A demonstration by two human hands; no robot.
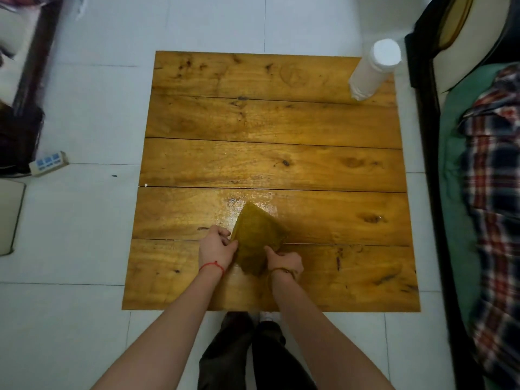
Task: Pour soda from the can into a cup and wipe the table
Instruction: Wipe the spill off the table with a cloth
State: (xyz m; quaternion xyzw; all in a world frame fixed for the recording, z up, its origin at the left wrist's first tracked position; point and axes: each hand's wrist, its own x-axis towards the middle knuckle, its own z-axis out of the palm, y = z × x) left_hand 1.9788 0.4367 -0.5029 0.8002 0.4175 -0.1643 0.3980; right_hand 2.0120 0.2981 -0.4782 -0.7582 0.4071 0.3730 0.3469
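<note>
The left hand (218,246) pinches the left edge of a yellow-green cloth (257,239). The right hand (284,261) pinches the cloth's near right corner. Both hands are closed on the cloth, with fingers curled in. The cloth lies on the wooden surface (281,164), close to the near edge and a little left of the middle. Its far tip points away from the person and sits on a shiny wet patch (247,204).

A red string (212,266) goes around the left wrist. A brownish band (282,271) goes around the right wrist.

The rest of the surface is bare wood boards, with lots of room on both sides and behind the cloth. A tall white cup (372,70) stands far off at the back right corner, right by the edge. No can is in view.

White floor tiles (84,220) lie around the surface. A bed (478,192) with a checked blanket runs close along the right edge. A power strip (49,162) lies on the floor to the left.
</note>
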